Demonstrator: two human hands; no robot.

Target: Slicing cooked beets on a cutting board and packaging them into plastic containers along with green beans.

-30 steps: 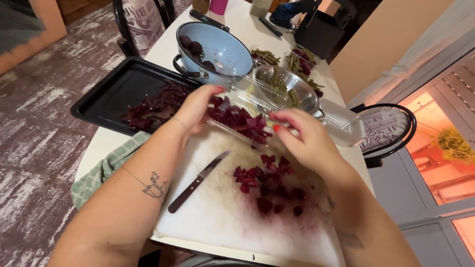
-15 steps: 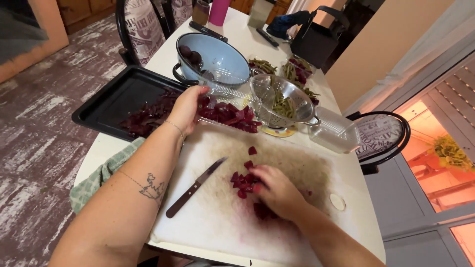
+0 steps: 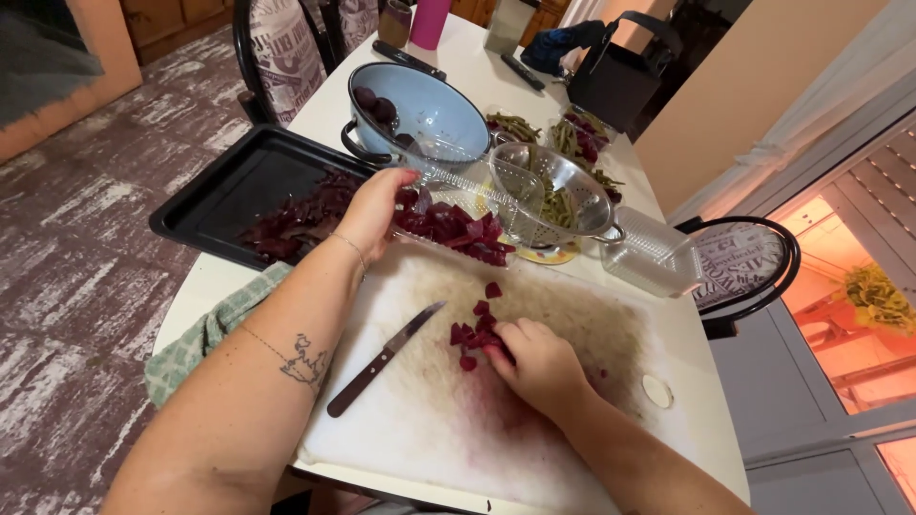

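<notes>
My left hand grips the near-left rim of a clear plastic container holding chopped beet, tilted at the far edge of a stained white cutting board. My right hand rests on the board, its fingers curled around a small heap of diced beet pieces. A dark-handled knife lies loose on the board, between my two arms.
A black baking tray with beet peelings sits at the left. Behind the container are a blue colander with whole beets and a metal colander with green beans. A clear lid is on the right, a green towel under my left arm.
My right hand came back from the container to the board and now gathers the diced beet, with fewer pieces left there. My left hand kept its hold on the container.
</notes>
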